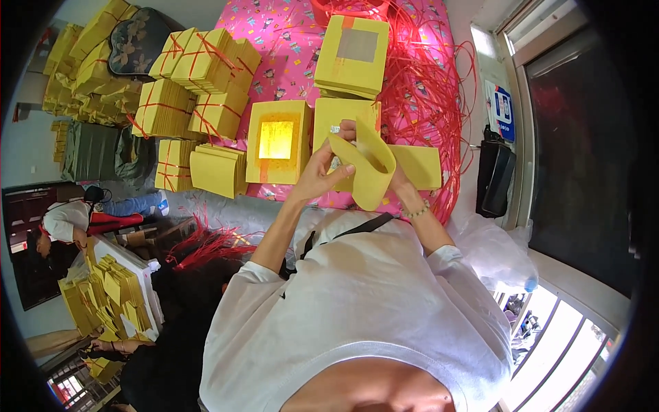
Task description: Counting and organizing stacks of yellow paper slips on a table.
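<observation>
You're holding curled yellow paper [369,189] | left hand [321,173] pinching it, fingers closed | right hand [399,181] hiding behind, grip unclear

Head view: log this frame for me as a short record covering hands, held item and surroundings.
left hand: holds curled yellow paper
right hand: mostly hidden behind the paper; grip unclear
surface: pink patterned cloth
left of hands: rectangular yellow paper stack with shiny gold square
farther left: yellow paper bundles tied with red strips
beyond hands: yellow paper stack with grey square
beyond, right: tangled thin red strips
</observation>
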`<state>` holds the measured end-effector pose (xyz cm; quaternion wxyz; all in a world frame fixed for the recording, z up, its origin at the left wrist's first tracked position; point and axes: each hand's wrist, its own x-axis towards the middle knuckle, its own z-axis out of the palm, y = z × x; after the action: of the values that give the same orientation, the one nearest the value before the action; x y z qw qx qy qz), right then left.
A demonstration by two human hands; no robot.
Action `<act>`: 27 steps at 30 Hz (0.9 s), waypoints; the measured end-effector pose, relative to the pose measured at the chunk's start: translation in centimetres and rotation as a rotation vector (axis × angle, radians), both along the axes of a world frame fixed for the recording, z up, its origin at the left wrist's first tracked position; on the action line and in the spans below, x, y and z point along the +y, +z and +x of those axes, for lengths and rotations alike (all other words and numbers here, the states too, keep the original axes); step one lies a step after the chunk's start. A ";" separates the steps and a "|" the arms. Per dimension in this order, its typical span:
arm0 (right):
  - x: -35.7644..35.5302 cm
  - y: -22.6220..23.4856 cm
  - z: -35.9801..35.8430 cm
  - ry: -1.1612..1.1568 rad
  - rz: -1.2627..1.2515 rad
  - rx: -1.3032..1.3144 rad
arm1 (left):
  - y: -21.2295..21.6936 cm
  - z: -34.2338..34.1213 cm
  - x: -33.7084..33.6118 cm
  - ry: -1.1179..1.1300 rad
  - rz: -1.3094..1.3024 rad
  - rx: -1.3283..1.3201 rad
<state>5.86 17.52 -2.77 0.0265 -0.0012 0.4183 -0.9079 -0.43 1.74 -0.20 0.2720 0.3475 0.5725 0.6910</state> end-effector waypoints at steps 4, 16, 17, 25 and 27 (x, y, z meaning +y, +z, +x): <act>-0.8 1.3 0.7 -0.103 0.209 0.085 | -0.8 0.2 0.4 -0.070 -0.029 -0.104; 2.4 1.0 3.1 -0.265 0.258 0.013 | -2.5 -0.3 2.0 0.266 0.200 -0.149; 2.0 1.2 3.1 -0.305 0.481 0.086 | -2.7 -0.6 2.0 0.249 0.139 -0.131; 1.9 -0.8 2.5 -0.365 0.912 -0.056 | -6.3 -0.1 2.3 0.167 0.054 -0.085; 2.3 -0.9 2.5 -0.344 0.989 -0.036 | -6.6 0.1 2.5 0.168 0.077 -0.168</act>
<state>8.35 19.84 -3.72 -0.1187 0.0958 0.7907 -0.5929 -0.37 4.20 -6.78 0.2468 0.2492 0.5479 0.7595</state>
